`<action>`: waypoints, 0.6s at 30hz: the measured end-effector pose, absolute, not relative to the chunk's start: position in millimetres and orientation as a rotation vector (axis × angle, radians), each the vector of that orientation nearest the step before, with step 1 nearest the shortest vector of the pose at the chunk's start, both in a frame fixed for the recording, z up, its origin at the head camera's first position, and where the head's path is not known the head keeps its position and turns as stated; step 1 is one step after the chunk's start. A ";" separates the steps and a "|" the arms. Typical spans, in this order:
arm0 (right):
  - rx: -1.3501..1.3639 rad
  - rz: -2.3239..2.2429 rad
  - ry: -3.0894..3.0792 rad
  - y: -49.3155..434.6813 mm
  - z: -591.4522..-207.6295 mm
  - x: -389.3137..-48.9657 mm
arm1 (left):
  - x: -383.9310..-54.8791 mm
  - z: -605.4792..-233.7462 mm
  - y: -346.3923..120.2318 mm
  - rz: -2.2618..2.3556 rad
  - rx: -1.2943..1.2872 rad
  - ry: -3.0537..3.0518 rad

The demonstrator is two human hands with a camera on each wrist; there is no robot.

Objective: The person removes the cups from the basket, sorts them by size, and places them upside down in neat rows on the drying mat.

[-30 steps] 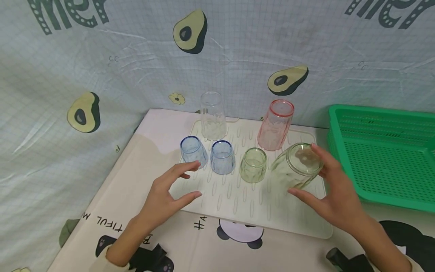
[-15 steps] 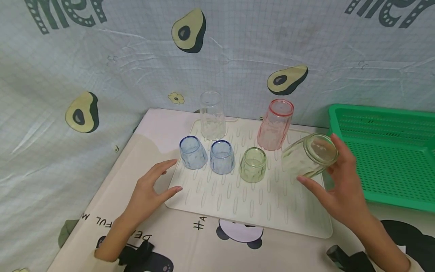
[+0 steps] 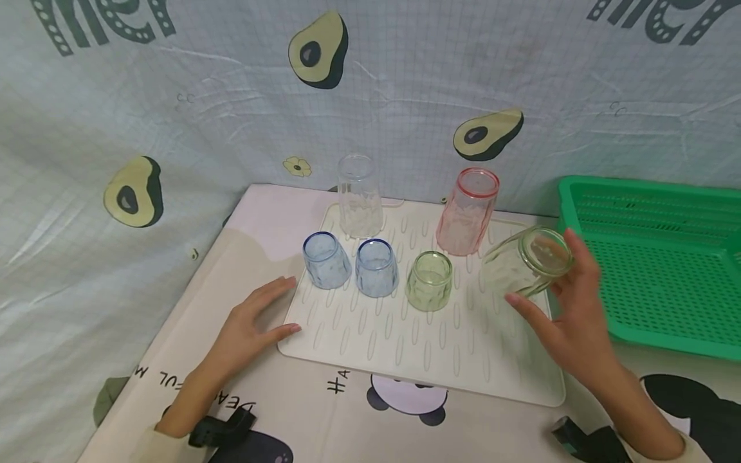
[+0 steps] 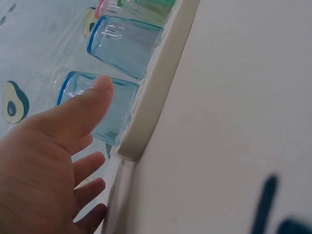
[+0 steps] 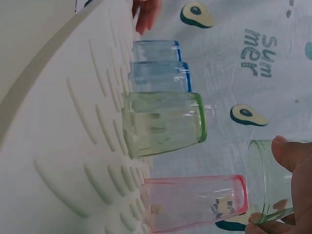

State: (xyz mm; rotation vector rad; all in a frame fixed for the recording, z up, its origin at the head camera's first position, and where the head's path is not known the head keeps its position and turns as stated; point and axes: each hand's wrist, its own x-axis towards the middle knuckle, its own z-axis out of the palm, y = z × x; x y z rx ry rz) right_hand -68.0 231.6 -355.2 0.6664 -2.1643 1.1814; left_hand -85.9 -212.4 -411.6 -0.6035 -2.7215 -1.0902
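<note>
My right hand (image 3: 576, 315) grips a tall pale-green glass (image 3: 505, 269) by its end, thumb on the near side and fingers on the far side. The glass is tilted and held above the right part of a white ribbed drying mat (image 3: 417, 360); in the right wrist view it hangs apart from the mat's surface. My left hand (image 3: 243, 328) is by the mat's left edge, thumb and fingers spread with nothing between them. Nearest to it is a blue tumbler (image 3: 327, 262), with a second blue tumbler (image 3: 376, 270) beside that one.
A short green tumbler (image 3: 429, 283) stands mid-mat. Behind are a tall clear glass (image 3: 360, 206) and a tall pink glass (image 3: 467, 215). A green plastic basket (image 3: 671, 257) sits at the right, close to my right hand. A patterned cloth (image 3: 405, 64) hangs behind.
The right hand has moved right with the tall green glass. The left hand has drawn back leftward from the blue tumblers to the mat's edge.
</note>
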 end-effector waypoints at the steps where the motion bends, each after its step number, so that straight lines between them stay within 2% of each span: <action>1: 0.665 1.181 -2.164 231.7 -357.4 -68.6 | -86.0 -413.3 -213.4 -1.084 -0.614 -2.734; 18: 0.641 1.244 -2.247 239.8 -391.3 -76.8 | -88.0 -421.7 -216.5 -0.962 -0.683 -2.842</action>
